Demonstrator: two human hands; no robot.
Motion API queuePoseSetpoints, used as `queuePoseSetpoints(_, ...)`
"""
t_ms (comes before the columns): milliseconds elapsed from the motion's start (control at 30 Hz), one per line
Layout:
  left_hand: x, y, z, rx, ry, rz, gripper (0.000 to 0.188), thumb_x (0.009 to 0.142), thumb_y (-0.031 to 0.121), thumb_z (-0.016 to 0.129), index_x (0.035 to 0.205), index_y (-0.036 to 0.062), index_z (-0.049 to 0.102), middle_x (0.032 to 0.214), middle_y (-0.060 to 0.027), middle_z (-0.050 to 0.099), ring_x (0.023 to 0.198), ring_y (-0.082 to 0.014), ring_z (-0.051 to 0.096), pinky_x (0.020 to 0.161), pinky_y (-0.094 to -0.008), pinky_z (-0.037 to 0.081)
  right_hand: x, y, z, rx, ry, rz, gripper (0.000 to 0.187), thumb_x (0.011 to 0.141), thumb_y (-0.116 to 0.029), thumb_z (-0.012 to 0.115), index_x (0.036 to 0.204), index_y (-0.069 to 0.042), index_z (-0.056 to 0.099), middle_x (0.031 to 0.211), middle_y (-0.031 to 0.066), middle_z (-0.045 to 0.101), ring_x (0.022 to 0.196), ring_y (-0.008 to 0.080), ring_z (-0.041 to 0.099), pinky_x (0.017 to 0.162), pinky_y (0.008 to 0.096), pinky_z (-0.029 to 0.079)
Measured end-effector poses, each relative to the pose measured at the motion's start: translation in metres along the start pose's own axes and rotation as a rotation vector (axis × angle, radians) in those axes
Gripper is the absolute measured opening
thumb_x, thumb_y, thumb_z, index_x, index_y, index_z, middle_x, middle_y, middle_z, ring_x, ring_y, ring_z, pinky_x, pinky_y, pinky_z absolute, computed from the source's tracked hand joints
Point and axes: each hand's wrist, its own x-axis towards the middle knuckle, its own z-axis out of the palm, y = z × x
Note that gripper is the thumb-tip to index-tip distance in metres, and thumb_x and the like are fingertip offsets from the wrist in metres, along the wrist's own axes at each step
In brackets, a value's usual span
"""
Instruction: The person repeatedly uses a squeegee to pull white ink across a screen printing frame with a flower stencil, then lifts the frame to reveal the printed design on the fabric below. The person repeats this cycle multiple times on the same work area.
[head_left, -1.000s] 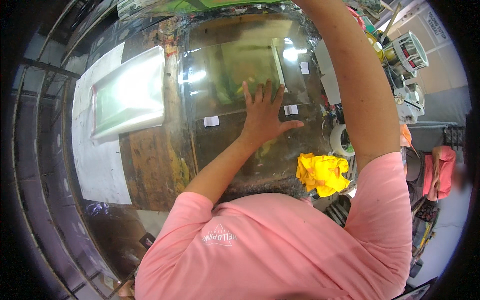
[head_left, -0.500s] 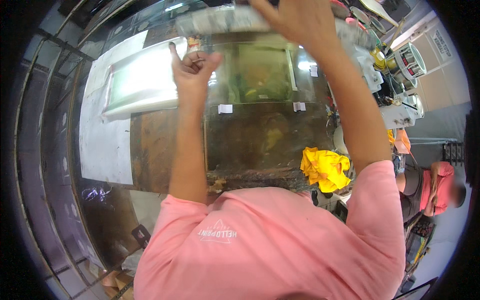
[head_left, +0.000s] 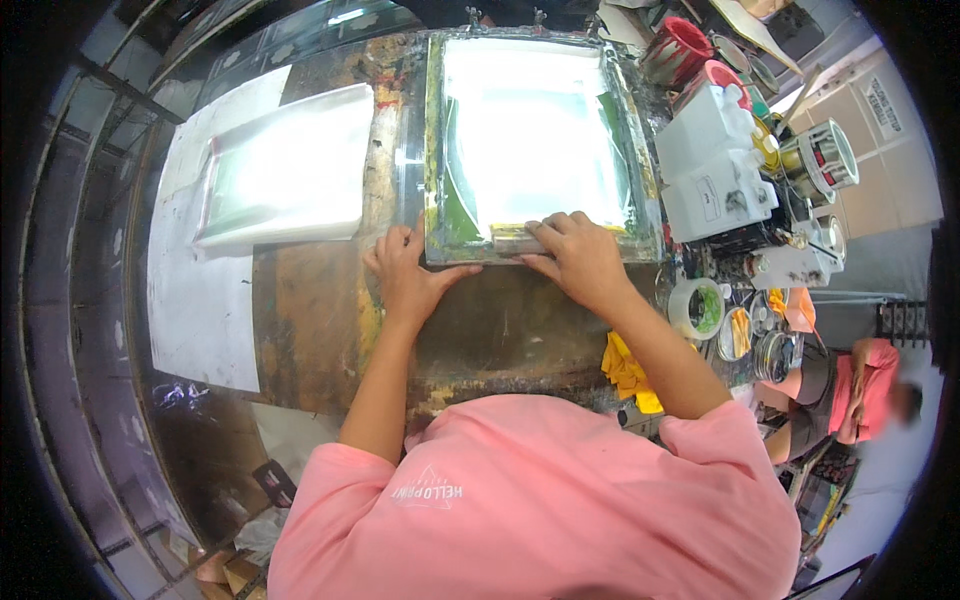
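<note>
Tabletop (head_left: pixel 480 340): bar (head_left: pixel 510 240) under right fingers (head_left: pixel 549 237)

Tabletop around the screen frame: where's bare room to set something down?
Bare tabletop shows between left forearm and right forearm, nearer than the screen frame. Another patch lies between white paper and left forearm, nearer than the plastic stack. Right of the frame is crowded: white jugs, red can.

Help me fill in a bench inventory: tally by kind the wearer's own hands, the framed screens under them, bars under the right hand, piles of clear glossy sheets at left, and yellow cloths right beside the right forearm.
Own hands: 2 (left hand, right hand)
Framed screen: 1
Bar: 1
Clear sheet pile: 1
Yellow cloth: 1
Total: 6
</note>
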Motion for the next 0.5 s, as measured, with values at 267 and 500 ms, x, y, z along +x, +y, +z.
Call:
queuePoseSetpoints(267, 0.001, 0.001, -0.007, -0.093, -0.023, -0.014, 0.109, 0.052, 0.061, 0.098, 0.143, 0.0096, 0.067, 0.113, -0.0085, 0.059, 0.112, -0.0301, 0.054, 0.103, -0.0478, 0.035, 0.152, 0.087, 0.030, -0.089, 0.135, 0.043, 0.046, 0.096, -0.057, 0.069, 0.114, -0.016, 0.080, 0.102, 0.0099, 0.071, 0.096, 0.0320, 0.069, 0.082, 0.0471, 0.058)
queuePoseSetpoints(500, 0.003, -0.004, -0.001, -0.227, 0.068, 0.033, 0.120, 0.057, 0.067, 0.094, 0.154, 0.0066, 0.057, 0.093, -0.0055, 0.062, 0.094, -0.0248, 0.054, 0.094, -0.0413, 0.036, 0.268, 0.148, -0.001, -0.031, 0.039, -0.016, 0.064, 0.096, -0.074, 0.057, 0.113, -0.017, 0.080, 0.102, 0.0130, 0.077, 0.102, 0.0340, 0.073, 0.084, 0.0496, 0.058)
